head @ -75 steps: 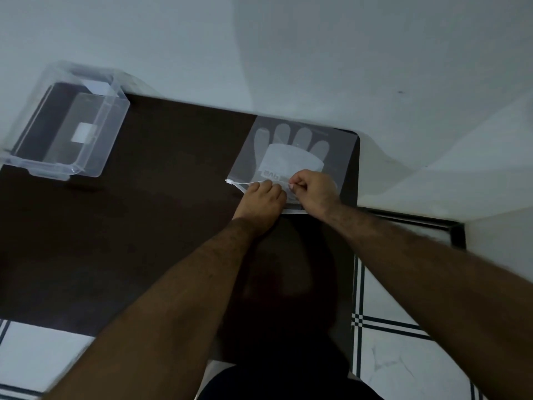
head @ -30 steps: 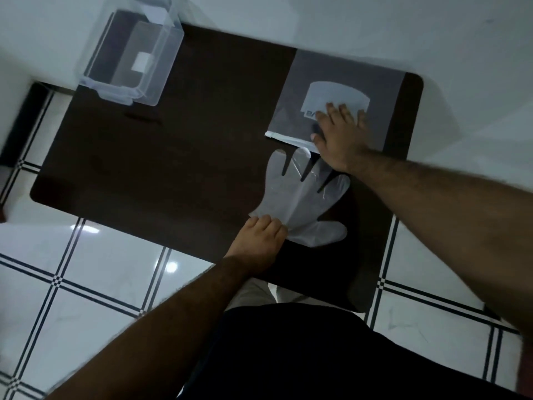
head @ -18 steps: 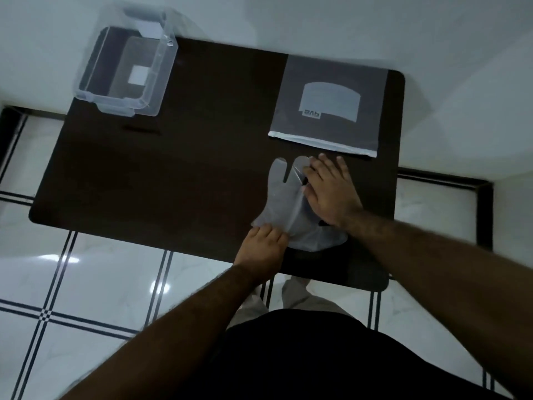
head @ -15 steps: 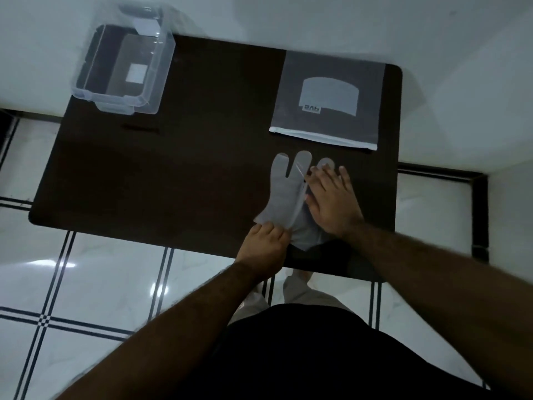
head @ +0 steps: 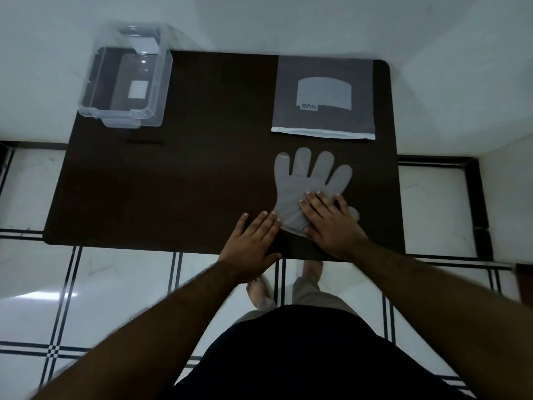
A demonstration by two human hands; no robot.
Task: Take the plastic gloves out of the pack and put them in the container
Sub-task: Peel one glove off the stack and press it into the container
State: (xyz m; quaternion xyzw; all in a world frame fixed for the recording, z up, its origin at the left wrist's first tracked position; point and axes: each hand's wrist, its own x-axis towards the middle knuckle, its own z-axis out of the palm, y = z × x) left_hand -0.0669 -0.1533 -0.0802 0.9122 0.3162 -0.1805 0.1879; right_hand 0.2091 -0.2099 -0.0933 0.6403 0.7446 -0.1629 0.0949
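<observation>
A translucent plastic glove lies flat on the dark table, fingers spread and pointing away from me. My right hand rests palm-down on its cuff and thumb side, fingers apart. My left hand lies flat on the table with its fingertips touching the glove's left cuff edge. The grey glove pack lies flat at the far right, its white opening edge facing the glove. The clear plastic container stands at the far left corner.
The table's near edge runs just under both wrists. White tiled floor with black lines surrounds the table, and my feet show below its edge. A white wall stands behind.
The glove, folded narrow half a second ago, now lies spread with its fingers fanned out. My right hand slid back from the glove's fingers to its cuff. My left hand flattened.
</observation>
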